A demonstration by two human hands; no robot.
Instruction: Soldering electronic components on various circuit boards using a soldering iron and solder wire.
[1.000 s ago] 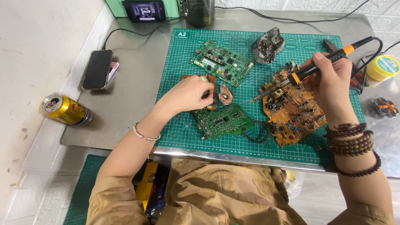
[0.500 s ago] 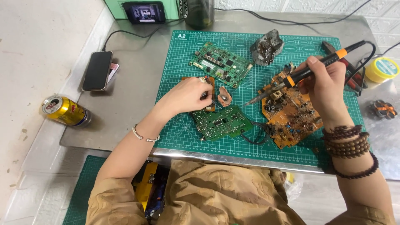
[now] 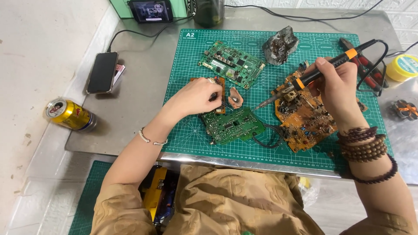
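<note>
— Orange and black, that soldering iron (image 3: 323, 69): the right hand (image 3: 337, 87) has its grip closed around the handle, pen-fashion, with the metal tip pointing down-left, just off the edge of the orange circuit board (image 3: 305, 115).

— And the other hand?

— The left hand (image 3: 196, 96) has its grip pinched shut on a small orange board piece (image 3: 220, 93), fingertips pressing it at the top edge of the lower green circuit board (image 3: 233, 125). One small pinkish fragment (image 3: 235, 98) lies just beside it.

— How many boards in all?

— Two green ones, the lower one and a second green board (image 3: 230, 64) further up the mat, and one large orange one. All lie on one green cutting mat (image 3: 191, 126), which sits on the metal surface (image 3: 139, 113).

— Anything else out there?

— One grey lump of melted scrap (image 3: 281, 45) near the mat's top edge, one red-handled pair of pliers (image 3: 363, 67) at the right, one yellow round tin (image 3: 401, 67) beyond them. To the left, one dark phone (image 3: 102, 72) and one yellow drinks can (image 3: 69, 115) on its side, off the surface. One small screen (image 3: 150, 10) stands at the back.
</note>
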